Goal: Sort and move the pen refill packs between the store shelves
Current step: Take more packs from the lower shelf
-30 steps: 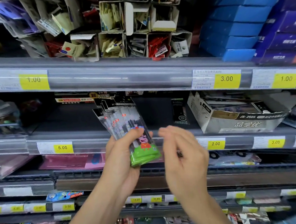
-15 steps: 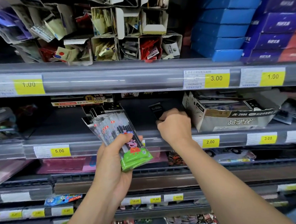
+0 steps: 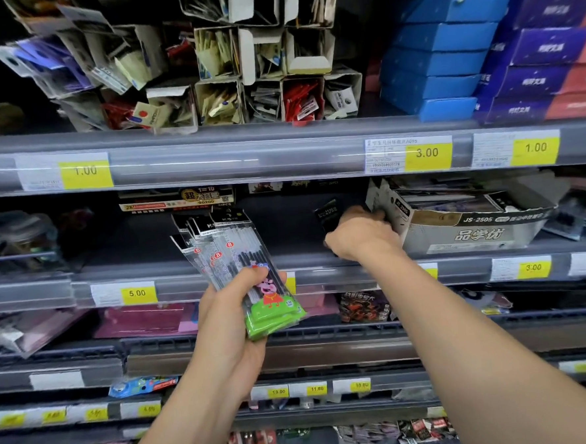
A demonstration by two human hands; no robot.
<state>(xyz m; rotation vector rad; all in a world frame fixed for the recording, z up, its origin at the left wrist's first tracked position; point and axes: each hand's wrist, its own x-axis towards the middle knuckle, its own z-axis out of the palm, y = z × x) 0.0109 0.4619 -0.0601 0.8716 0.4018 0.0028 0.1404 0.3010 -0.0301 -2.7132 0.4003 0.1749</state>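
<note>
My left hand [image 3: 228, 315] grips a fanned stack of clear pen refill packs [image 3: 225, 257] with black tops and a green cartoon base, held in front of the middle shelf. My right hand [image 3: 361, 234] reaches onto the middle shelf [image 3: 185, 273] and closes on a single black-topped refill pack [image 3: 327, 213], which stands beside a torn white cardboard box [image 3: 467, 231]. Most of that pack is hidden behind my fingers.
The upper shelf holds open cardboard boxes of small packets [image 3: 242, 87] and stacked blue boxes [image 3: 439, 58]. Yellow price tags [image 3: 428, 153] line the shelf edges. Pink packs [image 3: 146, 320] lie on the shelf below, and a flat printed box [image 3: 177, 199] sits at the middle shelf's back.
My right hand went from in front of the held stack up onto the middle shelf and closed on the lone pack there. The left hand kept its stack nearly still.
</note>
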